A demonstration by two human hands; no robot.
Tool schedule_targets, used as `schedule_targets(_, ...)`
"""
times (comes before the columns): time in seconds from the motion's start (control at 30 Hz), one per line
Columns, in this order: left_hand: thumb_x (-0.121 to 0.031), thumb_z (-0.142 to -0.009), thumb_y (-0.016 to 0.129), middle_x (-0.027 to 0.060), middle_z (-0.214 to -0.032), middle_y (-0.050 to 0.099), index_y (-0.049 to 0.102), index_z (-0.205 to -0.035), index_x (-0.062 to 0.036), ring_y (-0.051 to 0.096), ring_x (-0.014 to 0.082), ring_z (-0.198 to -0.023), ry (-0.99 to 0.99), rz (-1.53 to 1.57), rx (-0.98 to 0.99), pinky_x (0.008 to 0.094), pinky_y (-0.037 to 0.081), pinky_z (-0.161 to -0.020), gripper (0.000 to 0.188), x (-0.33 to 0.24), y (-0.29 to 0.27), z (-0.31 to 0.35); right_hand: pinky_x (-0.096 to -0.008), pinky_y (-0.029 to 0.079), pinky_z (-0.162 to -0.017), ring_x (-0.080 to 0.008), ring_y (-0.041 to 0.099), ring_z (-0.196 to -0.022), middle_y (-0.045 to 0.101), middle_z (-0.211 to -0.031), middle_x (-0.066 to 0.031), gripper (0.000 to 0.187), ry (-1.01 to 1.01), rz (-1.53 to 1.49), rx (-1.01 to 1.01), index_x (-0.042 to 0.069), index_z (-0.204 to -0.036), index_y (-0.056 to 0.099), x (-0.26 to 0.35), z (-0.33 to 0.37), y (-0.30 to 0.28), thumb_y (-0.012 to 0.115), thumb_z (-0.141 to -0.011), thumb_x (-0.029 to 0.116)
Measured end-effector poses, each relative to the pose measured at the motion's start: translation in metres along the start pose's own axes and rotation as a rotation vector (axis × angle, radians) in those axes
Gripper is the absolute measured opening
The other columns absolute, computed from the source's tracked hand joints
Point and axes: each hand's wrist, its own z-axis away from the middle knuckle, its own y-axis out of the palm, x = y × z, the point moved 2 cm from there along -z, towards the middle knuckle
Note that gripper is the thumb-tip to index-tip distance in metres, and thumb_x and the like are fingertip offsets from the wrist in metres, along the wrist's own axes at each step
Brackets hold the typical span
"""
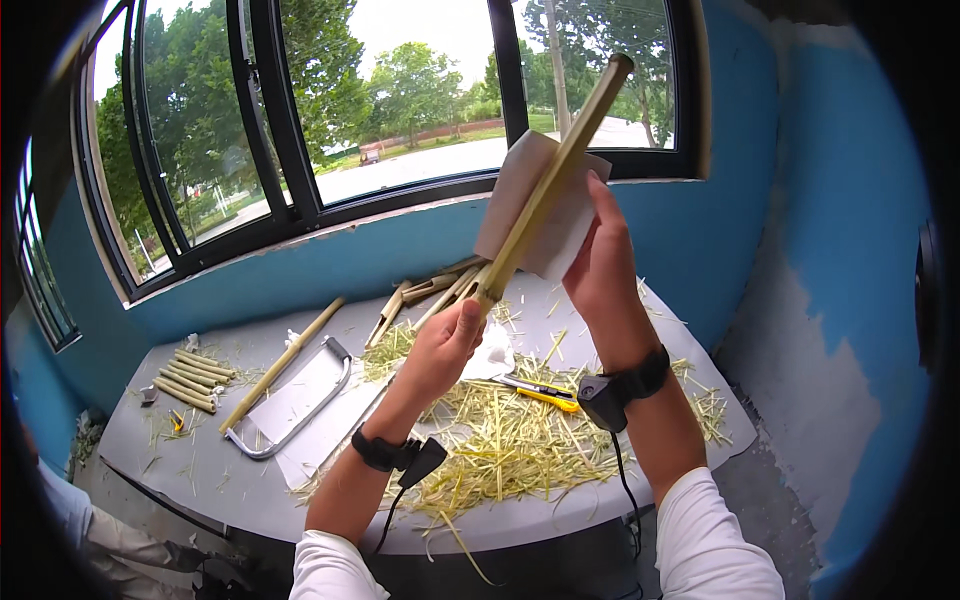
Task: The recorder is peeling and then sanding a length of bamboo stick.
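Note:
A long bamboo stick (552, 190) slants up and away to the right in front of the window. Its lower end, near a node, is gripped by my left hand (445, 348), fingers wrapped round it. A pale, folded sheet of paper (512, 172) lies against the stick's upper half. My right hand (603, 245) pinches this sheet at its right edge, thumb on the near face; the other fingers are partly hidden behind it. Below my hands, a yellow utility knife (548, 400) rests among bamboo shavings (500, 455), beside a crumpled white tissue (492, 355).
On the grey table (240, 495) lie a hacksaw (262, 456), another bamboo stick (283, 362) and a row of short bamboo pieces (192, 382). Cut bamboo tubes (428, 289) are heaped at the back below the window. Another person's leg (125, 540) shows at lower left.

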Motion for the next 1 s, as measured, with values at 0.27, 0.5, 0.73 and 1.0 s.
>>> schedule_targets(0.27, -0.074, -0.114, 0.027, 0.0047, -0.097, 0.061, 0.064, -0.107, -0.0045, 0.061, 0.0166, -0.096, -0.272, -0.01, 0.42, 0.0362, 0.053, -0.097, 0.079, 0.048, -0.021, -0.019, -0.0546, 0.048, -0.119, -0.0321, 0.063, -0.139, 0.065, -0.152, -0.0151, 0.08, 0.061, -0.104, 0.365, 0.006, -0.16, 0.052, 0.026, -0.021, -0.042, 0.045, -0.113, 0.07)
schedule_targets(0.5, -0.052, -0.122, 0.04, 0.0075, -0.119, 0.07, 0.064, -0.132, -0.0047, 0.066, 0.0179, -0.116, -0.078, -0.12, 0.315, 0.0369, 0.051, -0.108, 0.054, 0.02, 0.008, -0.026, -0.0371, 0.063, -0.08, -0.0198, 0.074, -0.09, 0.07, -0.101, -0.0054, 0.039, -0.226, 0.239, 0.314, 0.01, -0.127, 0.058, -0.006, -0.028, -0.041, 0.066, -0.113, 0.046)
schedule_targets(0.73, -0.063, -0.118, 0.043, -0.0032, -0.078, 0.046, 0.054, -0.094, -0.0086, 0.041, 0.0086, -0.071, -0.018, -0.003, 0.176, 0.0279, 0.038, -0.063, 0.06, 0.048, 0.059, -0.03, -0.0316, 0.052, -0.059, -0.014, 0.062, -0.069, 0.061, -0.09, -0.0037, 0.059, -0.271, 0.15, 0.411, 0.009, -0.123, 0.059, 0.0, -0.025, -0.042, 0.051, -0.112, 0.067)
schedule_targets(1.0, -0.078, -0.111, 0.042, -0.0033, -0.064, 0.043, 0.051, -0.072, -0.0093, 0.035, 0.0069, -0.052, -0.24, 0.465, 0.358, 0.0264, 0.027, -0.048, 0.079, 0.055, 0.037, -0.037, -0.0332, 0.052, -0.063, -0.019, 0.063, -0.076, 0.061, -0.093, -0.0057, 0.071, -0.19, 0.111, 0.513, 0.01, -0.115, 0.059, -0.026, -0.015, -0.013, 0.034, -0.112, 0.076)
